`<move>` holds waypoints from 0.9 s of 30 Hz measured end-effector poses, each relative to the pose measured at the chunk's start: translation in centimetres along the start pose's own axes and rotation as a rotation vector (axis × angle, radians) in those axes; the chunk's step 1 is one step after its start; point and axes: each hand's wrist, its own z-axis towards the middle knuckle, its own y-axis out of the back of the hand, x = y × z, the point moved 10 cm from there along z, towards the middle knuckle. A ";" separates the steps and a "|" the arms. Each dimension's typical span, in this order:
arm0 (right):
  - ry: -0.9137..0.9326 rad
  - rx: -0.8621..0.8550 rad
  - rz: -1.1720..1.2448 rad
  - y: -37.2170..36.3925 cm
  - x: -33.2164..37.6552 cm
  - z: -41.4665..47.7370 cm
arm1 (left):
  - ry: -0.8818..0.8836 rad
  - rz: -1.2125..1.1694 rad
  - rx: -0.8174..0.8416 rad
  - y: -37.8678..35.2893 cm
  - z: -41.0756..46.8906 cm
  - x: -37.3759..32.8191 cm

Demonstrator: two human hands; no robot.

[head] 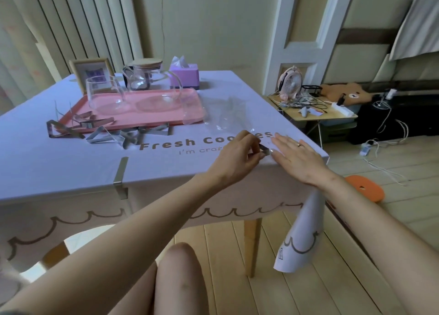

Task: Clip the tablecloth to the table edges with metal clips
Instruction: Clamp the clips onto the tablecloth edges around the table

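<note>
A pale lilac tablecloth [71,167] printed "Fresh Cookies" covers the table and hangs over its near edge. One metal clip [120,172] grips that edge left of centre. My left hand [235,158] pinches a second metal clip [264,151] near the front right corner. Beside it, my right hand [297,158] lies flat on the cloth with fingers spread, its fingertips touching the clip. Several loose clips [111,134] lie in a pile on the cloth by the tray.
A pink tray [190,110] holds a glass jug and glassware; behind it stand a picture frame, a teapot and a purple tissue box [185,76]. Clear plastic wrap [228,117] lies beyond my hands. A side table with a fan and cables stands right; an orange stool [365,190] below.
</note>
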 end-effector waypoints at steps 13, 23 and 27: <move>-0.155 -0.198 0.060 1.7 -4.7 -4.5 | 0.229 -0.287 0.052 -6.3 4.5 -1.2; -0.155 -0.214 0.011 1.4 -3.7 -4.8 | 0.340 -0.348 0.101 -7.3 5.4 -1.4; -0.197 -0.202 0.260 1.7 -4.3 -4.9 | 0.339 -0.405 0.156 -8.0 5.4 -1.4</move>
